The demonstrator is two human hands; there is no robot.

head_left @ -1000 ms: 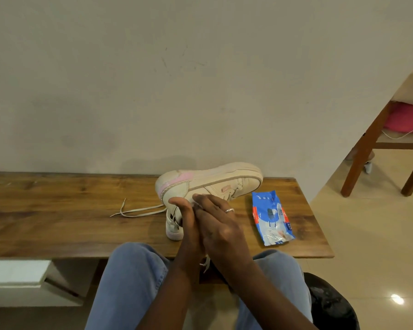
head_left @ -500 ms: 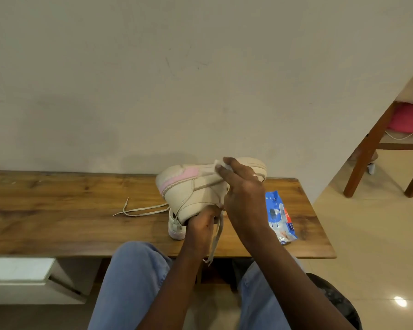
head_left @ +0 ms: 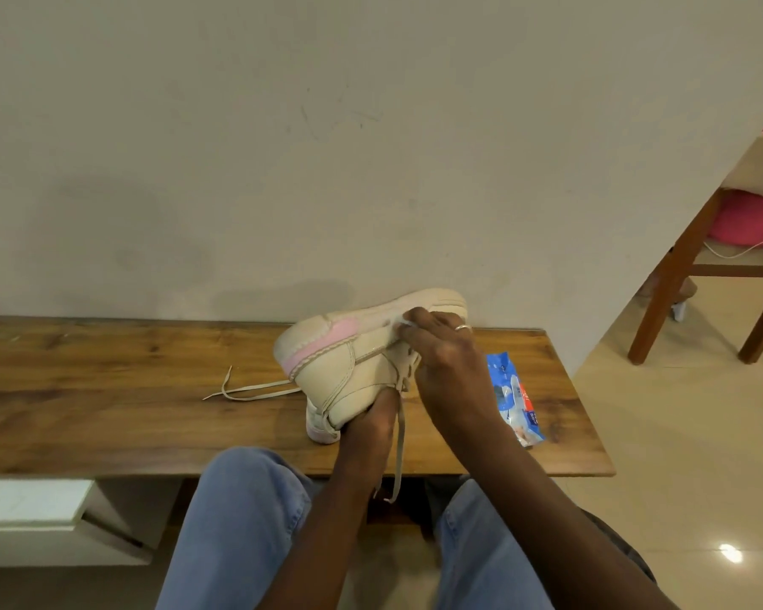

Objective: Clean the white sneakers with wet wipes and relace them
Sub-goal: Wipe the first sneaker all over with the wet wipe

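Raised since a second ago, the sneaker (head_left: 353, 363) tilts above the bench (head_left: 106, 389) at frame centre, left hand (head_left: 371, 416) gripping it underneath, right hand (head_left: 446, 363) pinching a wet wipe (head_left: 404, 319) against its sole edge. Wiping step; next, probably, rub along toward the heel.

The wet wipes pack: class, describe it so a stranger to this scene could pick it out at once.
Find the long wooden bench against the wall, then go to its right end, just past the right hand. There lies a flat soft pack, the only blue thing on the bench, unlike the cream-and-pink sneaker.
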